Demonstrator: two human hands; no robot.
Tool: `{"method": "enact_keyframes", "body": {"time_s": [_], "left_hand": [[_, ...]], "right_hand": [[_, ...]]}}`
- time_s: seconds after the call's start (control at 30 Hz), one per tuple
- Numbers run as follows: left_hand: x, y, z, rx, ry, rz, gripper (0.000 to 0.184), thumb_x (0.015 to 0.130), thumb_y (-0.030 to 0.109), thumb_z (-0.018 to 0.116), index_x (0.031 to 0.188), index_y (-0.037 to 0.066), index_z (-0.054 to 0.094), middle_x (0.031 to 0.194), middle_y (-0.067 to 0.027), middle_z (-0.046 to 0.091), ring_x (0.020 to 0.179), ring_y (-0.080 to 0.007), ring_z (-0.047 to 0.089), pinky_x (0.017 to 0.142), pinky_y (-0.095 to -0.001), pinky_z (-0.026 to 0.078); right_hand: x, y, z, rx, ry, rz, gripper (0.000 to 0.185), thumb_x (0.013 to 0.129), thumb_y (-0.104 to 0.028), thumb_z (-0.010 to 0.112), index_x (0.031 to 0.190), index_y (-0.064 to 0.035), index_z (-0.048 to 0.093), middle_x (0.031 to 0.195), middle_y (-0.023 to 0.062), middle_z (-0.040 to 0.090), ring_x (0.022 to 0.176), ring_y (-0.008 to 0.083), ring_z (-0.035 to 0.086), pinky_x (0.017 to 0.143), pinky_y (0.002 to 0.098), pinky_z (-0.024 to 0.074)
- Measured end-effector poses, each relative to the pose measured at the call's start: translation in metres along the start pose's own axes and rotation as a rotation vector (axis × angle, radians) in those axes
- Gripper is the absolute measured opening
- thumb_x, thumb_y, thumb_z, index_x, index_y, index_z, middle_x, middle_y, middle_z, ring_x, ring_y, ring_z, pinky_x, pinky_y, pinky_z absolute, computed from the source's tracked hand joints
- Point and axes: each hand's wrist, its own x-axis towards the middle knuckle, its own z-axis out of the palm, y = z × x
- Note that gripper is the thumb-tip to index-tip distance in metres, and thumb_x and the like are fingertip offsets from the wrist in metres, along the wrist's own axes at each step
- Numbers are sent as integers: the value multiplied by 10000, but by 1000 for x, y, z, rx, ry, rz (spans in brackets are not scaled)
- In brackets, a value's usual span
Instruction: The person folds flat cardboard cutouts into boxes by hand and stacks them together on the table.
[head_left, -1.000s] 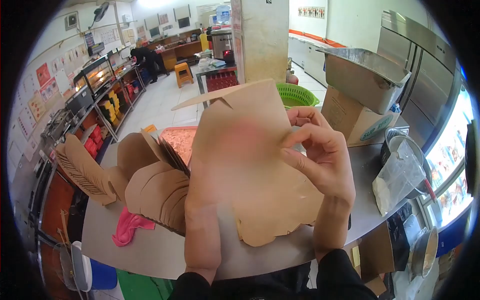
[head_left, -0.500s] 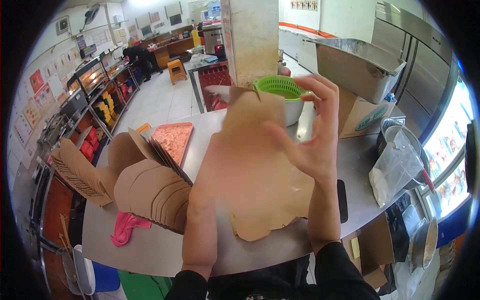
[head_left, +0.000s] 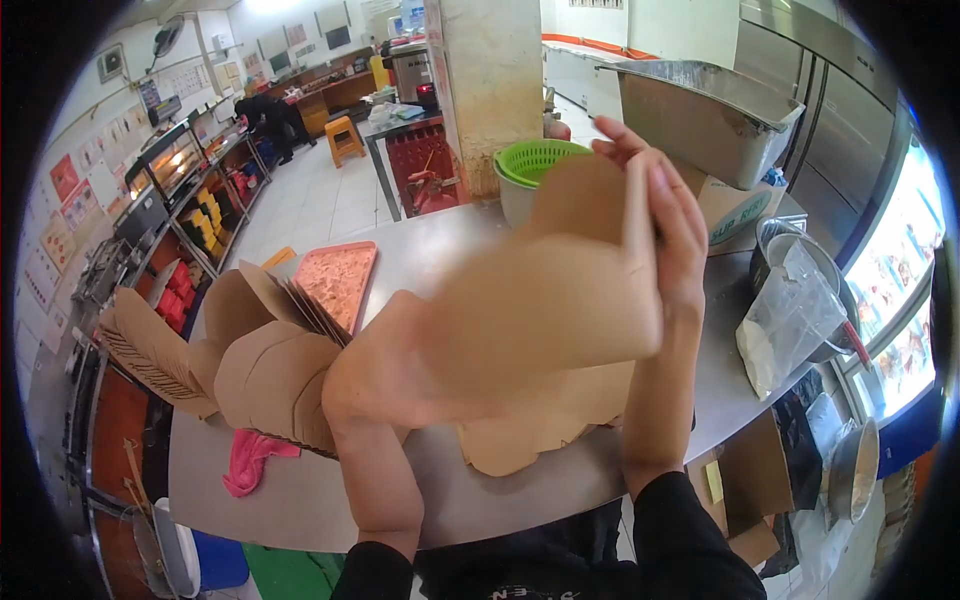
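A brown cardboard food box [head_left: 545,305], partly folded and blurred by motion, is raised above the table between my hands. My left hand [head_left: 385,365] grips its left side, with the fingertips smeared. On the other side my right hand [head_left: 675,215] is closed around the upright right edge, several fingers behind the board. Beneath the box lie flat cardboard blanks [head_left: 530,430], partly covered by it. To the left of my left hand stand nested folded cardboard boxes [head_left: 275,380], and a further row of folded boxes [head_left: 150,345] is at the far left.
On the steel table [head_left: 270,500] are a pink cloth [head_left: 255,460], a red tray [head_left: 335,280], a green strainer [head_left: 535,160] in a white pot and a bag of white powder [head_left: 785,330]. A large metal bin [head_left: 700,120] stands back right. A person [head_left: 270,125] bends at the far counter.
The cardboard has opened from a blurred narrow shape into a broader, box-like form. My right hand has moved right and closed on its edge; my left hand has shifted left.
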Motion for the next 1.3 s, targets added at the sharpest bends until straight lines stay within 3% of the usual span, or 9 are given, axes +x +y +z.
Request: {"method": "enact_keyframes", "body": {"time_s": [0.1, 0.23, 0.3, 0.37, 0.47, 0.73, 0.93, 1.2, 1.3], "left_hand": [[-2, -11, 6, -130, 3, 87, 495, 743, 88, 922, 1173, -11, 697, 1039, -71, 762, 931, -102, 704, 801, -255, 532], [2, -44, 24, -195, 289, -84, 415, 788, 20, 878, 1150, -26, 681, 1017, -39, 742, 914, -93, 688, 787, -254, 541], [19, -35, 30, -237, 426, -112, 396, 806, -5, 857, 1154, -29, 670, 1012, -33, 738, 909, -95, 691, 788, -254, 548], [28, -28, 34, -410, 742, -229, 392, 838, -51, 811, 1188, -32, 636, 1030, -55, 740, 939, -106, 700, 818, -264, 571], [28, -29, 35, -459, 755, -174, 390, 867, -68, 773, 1211, -40, 591, 1118, -99, 726, 1011, -139, 703, 895, -274, 567], [3, -40, 25, -465, 590, -124, 324, 904, -121, 697, 1202, -44, 594, 1153, -130, 713, 1064, -154, 692, 933, -280, 557], [0, -43, 21, 88, 572, 34, 178, 879, -133, 726, 1011, -50, 639, 1065, -121, 720, 960, -151, 715, 807, -286, 611], [17, -4, 33, -347, 836, -80, 381, 791, -136, 809, 1028, 21, 556, 981, -105, 717, 920, -163, 727, 808, -288, 624], [14, -14, 34, -39, 783, -31, 446, 786, -123, 823, 1073, 47, 526, 948, -89, 719, 911, -170, 727, 849, -309, 606]], "right_hand": [[7, -1, -5, 46, 194, 135, 292, 1082, -246, 494, 1119, 4, 640, 1465, 166, 566, 1242, 184, 552, 1074, 320, 462], [14, 22, -20, -535, 395, -22, 273, 1064, -232, 577, 1202, -6, 644, 1141, 65, 692, 962, 133, 647, 840, 275, 515], [16, 16, -11, -623, 532, -242, 169, 997, -134, 666, 1106, -8, 638, 1123, 90, 693, 957, 174, 653, 832, 301, 513], [11, 1, 1, -1103, 357, -861, 238, 905, -66, 745, 1106, 3, 637, 1117, 128, 696, 983, 219, 662, 851, 321, 519], [-9, -12, 36, -1046, -274, -552, 436, 770, -86, 855, 1183, -64, 718, 1209, 127, 698, 1140, 293, 661, 959, 390, 539], [-8, 7, 48, -1000, -309, -633, 405, 760, -67, 830, 1157, -72, 754, 1249, 83, 713, 1207, 307, 654, 1010, 413, 539], [-9, -4, 42, -1027, -360, -694, 309, 791, -66, 805, 1098, -61, 768, 1141, 94, 753, 1130, 279, 696, 1003, 430, 536], [-9, -3, 37, -878, -362, -535, 240, 788, -81, 818, 1020, -45, 770, 1036, 78, 770, 1012, 271, 724, 945, 403, 534], [-5, 11, 29, -841, -387, -540, 210, 783, -77, 822, 985, -37, 782, 1012, 81, 774, 986, 262, 730, 923, 387, 536]]}}
